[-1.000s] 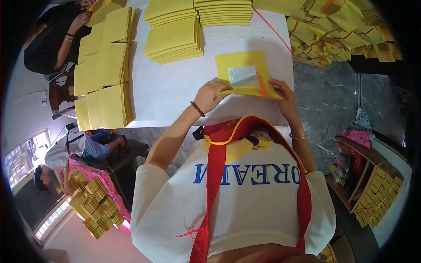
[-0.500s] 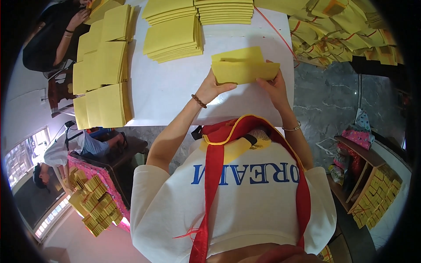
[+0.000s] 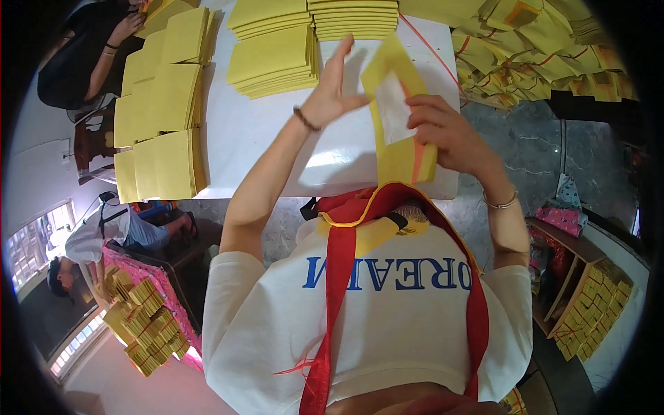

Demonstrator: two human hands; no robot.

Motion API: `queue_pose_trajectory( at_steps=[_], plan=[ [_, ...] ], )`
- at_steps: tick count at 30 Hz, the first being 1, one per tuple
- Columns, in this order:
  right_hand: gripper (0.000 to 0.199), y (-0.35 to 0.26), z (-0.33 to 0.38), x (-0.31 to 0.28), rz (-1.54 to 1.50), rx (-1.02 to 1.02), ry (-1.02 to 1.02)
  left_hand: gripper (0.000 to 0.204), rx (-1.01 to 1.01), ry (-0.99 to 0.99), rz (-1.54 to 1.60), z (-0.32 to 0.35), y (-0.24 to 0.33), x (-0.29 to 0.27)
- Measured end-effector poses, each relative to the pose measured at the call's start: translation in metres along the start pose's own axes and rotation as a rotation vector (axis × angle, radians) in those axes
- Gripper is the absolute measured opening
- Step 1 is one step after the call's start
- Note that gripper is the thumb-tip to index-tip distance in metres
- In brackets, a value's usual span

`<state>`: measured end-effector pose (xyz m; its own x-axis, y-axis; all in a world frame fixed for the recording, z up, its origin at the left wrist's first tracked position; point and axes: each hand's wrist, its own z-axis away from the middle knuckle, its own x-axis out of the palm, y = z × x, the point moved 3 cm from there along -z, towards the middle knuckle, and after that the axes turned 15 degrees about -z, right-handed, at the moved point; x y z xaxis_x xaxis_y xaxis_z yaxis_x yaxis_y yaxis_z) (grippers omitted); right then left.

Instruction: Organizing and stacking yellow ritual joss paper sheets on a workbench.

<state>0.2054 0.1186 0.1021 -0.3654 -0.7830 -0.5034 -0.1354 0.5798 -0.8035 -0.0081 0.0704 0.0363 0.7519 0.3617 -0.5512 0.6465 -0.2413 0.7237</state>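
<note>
My right hand (image 3: 453,138) grips a folded piece of yellow paper (image 3: 398,159) by its right side. The paper stands slantwise over the white table (image 3: 277,145), and a white patch and an orange strip show on it. To its left my left hand (image 3: 330,97) is open, fingers stretched out and thumb pointing at the paper's edge; whether the thumb touches it I cannot tell. Just beyond that hand sits a neat stack of folded yellow paper (image 3: 270,59), with another stack (image 3: 353,19) behind it to the right.
Overlapping yellow paper packets (image 3: 162,104) line the table's left edge. A red cord (image 3: 429,45) lies at the right edge, near a heap of tied yellow bundles (image 3: 532,55). A person in black (image 3: 76,69) works at the far left; another person (image 3: 97,235) sits beyond a pink-covered table.
My left hand has let go of the paper and moved up and left. My right hand has turned the paper from lying crosswise to upright, showing its white and orange parts.
</note>
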Motion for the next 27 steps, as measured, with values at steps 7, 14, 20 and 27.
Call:
queue_pose_trajectory(
  at_steps=[7, 14, 20, 27],
  plan=[
    [0.031, -0.013, 0.011, 0.008, 0.191, -0.031, 0.057, 0.046, -0.282, -0.399, 0.534, -0.029, -0.021, 0.0],
    [0.072, 0.043, 0.103, 0.051, -0.935, 0.322, 0.813, 0.027, -0.416, -0.178, 0.695, 0.031, -0.043, 0.006],
    [0.049, 0.055, 0.105, 0.047, -0.655, 0.499, 0.698, 0.023, -0.488, -0.227, 0.654, 0.035, -0.031, 0.002],
    [0.031, 0.074, 0.087, 0.054, -0.561, 0.703, 0.716, 0.031, -0.507, -0.25, 0.566, 0.034, -0.039, 0.023]
  ],
)
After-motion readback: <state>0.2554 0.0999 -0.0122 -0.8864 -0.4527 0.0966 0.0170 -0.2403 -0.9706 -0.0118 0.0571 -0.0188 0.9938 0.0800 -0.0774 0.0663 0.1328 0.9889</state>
